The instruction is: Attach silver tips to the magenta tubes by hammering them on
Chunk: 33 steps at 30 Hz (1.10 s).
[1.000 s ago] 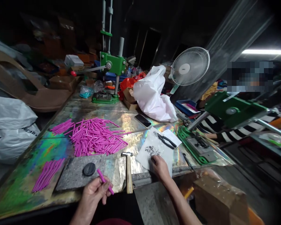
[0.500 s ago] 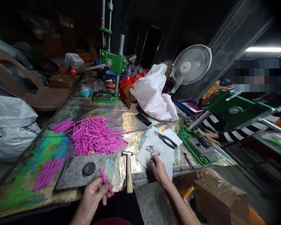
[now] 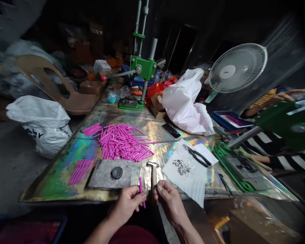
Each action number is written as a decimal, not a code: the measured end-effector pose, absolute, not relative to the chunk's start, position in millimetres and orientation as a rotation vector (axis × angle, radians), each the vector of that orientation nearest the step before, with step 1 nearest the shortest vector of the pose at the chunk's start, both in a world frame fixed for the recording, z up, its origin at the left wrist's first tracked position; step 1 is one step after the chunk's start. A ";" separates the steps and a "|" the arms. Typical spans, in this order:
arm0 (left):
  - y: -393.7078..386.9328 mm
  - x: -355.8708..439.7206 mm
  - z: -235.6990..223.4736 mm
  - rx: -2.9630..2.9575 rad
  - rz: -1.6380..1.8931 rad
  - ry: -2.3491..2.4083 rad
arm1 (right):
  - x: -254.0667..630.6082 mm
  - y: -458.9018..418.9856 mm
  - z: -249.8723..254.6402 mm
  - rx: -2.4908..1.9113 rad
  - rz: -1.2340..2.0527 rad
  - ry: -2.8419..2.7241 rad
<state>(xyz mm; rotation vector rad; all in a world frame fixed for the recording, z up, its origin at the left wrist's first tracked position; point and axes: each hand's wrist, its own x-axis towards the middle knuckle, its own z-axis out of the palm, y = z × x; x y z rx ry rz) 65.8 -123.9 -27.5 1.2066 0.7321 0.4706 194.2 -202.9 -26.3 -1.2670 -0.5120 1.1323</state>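
My left hand (image 3: 128, 202) pinches a pink stick (image 3: 141, 190) upright near the table's front edge. Close beside it, my right hand (image 3: 168, 198) is closed in a pinch, most likely on a small metal piece too small to make out. A hammer (image 3: 153, 170) lies between and just beyond the two hands. A heap of small silver metal pieces (image 3: 182, 166) rests on a white sheet (image 3: 190, 183) to the right. A big pile of pink sticks (image 3: 122, 145) covers the table's middle, and a smaller bundle of pink sticks (image 3: 80, 170) lies at the left.
A grey slab (image 3: 104, 174) with a black disc (image 3: 117, 173) sits front left. Black pliers (image 3: 198, 156), a phone (image 3: 170, 130), a white plastic bag (image 3: 186, 103), two green presses (image 3: 139, 69) (image 3: 244, 162), a fan (image 3: 237, 67). Another person's striped sleeve (image 3: 282, 159) is at right. A white sack (image 3: 44, 123) stands on the floor.
My right hand left the heap of metal pieces and came back beside my left hand. The left hand turned the pink stick upright. My view shifted left.
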 end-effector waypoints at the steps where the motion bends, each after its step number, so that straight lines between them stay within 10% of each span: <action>1: -124.8 66.4 -27.4 1.221 0.470 0.722 | 188.5 -201.8 -26.1 -1.222 1.148 -0.501; 33: -125.9 53.4 -14.7 0.699 0.788 0.750 | 145.0 -199.5 -24.1 -1.296 1.204 -0.480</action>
